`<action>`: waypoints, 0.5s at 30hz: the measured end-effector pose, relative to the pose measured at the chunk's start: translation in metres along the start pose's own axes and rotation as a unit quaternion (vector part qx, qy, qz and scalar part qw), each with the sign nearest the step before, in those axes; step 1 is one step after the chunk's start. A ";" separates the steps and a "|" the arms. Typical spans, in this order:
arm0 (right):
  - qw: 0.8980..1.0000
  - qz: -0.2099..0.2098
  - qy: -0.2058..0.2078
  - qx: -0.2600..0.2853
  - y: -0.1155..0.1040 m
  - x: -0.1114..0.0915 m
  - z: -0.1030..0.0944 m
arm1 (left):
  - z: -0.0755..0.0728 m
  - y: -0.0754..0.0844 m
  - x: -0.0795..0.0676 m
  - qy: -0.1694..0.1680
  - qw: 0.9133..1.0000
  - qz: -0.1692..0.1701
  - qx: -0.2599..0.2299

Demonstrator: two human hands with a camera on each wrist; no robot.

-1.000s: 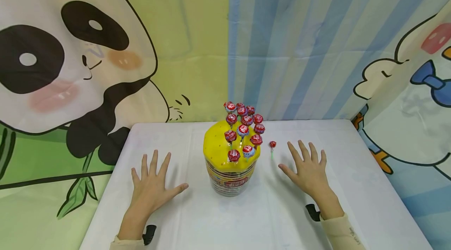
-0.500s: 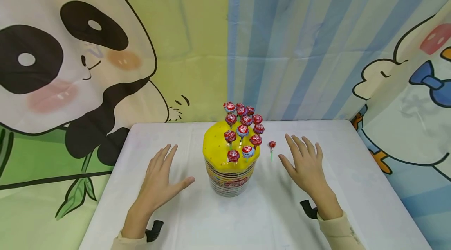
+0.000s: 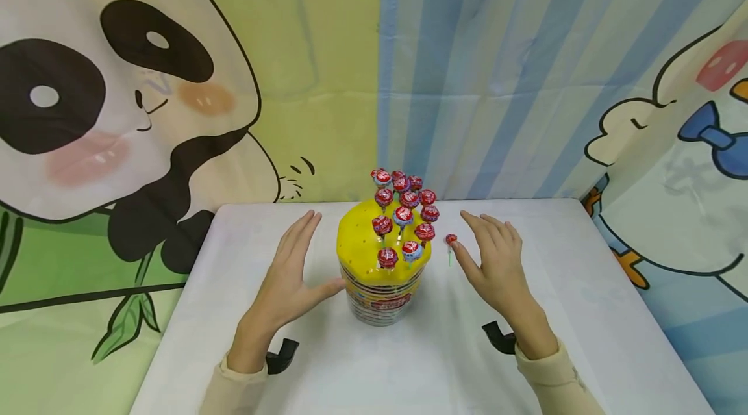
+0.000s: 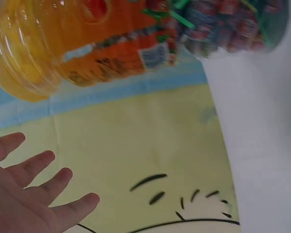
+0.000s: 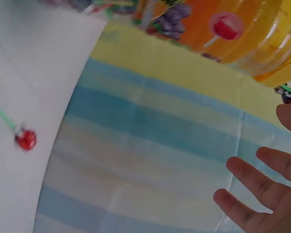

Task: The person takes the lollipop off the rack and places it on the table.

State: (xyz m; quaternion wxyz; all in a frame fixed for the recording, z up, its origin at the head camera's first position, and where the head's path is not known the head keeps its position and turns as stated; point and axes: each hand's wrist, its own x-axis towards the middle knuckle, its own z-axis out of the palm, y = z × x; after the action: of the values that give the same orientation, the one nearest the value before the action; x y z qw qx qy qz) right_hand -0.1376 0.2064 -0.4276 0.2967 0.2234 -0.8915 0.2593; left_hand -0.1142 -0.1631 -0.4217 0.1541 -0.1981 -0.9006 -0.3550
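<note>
Holds nothing in left hand or right hand, fingers wide. Has many lollipops already upright in yellow lid of jar, at centre; leaves one loose lollipop at right.

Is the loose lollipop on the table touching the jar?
Apart. The head view shows a strip of white tabletop between the loose lollipop and the jar.

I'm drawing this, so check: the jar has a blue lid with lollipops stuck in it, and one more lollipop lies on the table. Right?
Not blue: the jar has a yellow lid, as the head view shows. Lollipops are stuck in it, and one more lollipop lies on the table.
</note>
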 end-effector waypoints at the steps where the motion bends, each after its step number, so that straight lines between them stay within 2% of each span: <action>1: 1.000 0.002 0.000 0.020 -0.002 0.002 0.000 | 0.001 0.003 0.003 0.000 1.000 0.006 -0.006; 7: 0.989 0.025 0.010 0.148 -0.018 0.015 -0.004 | 0.007 0.017 0.019 -0.010 0.999 0.034 -0.040; 11: 0.971 0.045 0.013 0.233 -0.029 0.022 -0.005 | 0.012 0.025 0.027 -0.020 0.997 0.048 -0.055; 15: 0.952 0.060 -0.002 0.301 -0.037 0.028 -0.004 | 0.019 0.032 0.034 -0.033 0.996 0.055 -0.067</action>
State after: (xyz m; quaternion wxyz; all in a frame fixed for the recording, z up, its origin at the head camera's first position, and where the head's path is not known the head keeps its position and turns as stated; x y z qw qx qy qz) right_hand -0.1356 0.1732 -0.3948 0.1975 0.2494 -0.7846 0.5322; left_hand -0.1320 -0.1203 -0.4024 0.1297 -0.2692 -0.8672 -0.3983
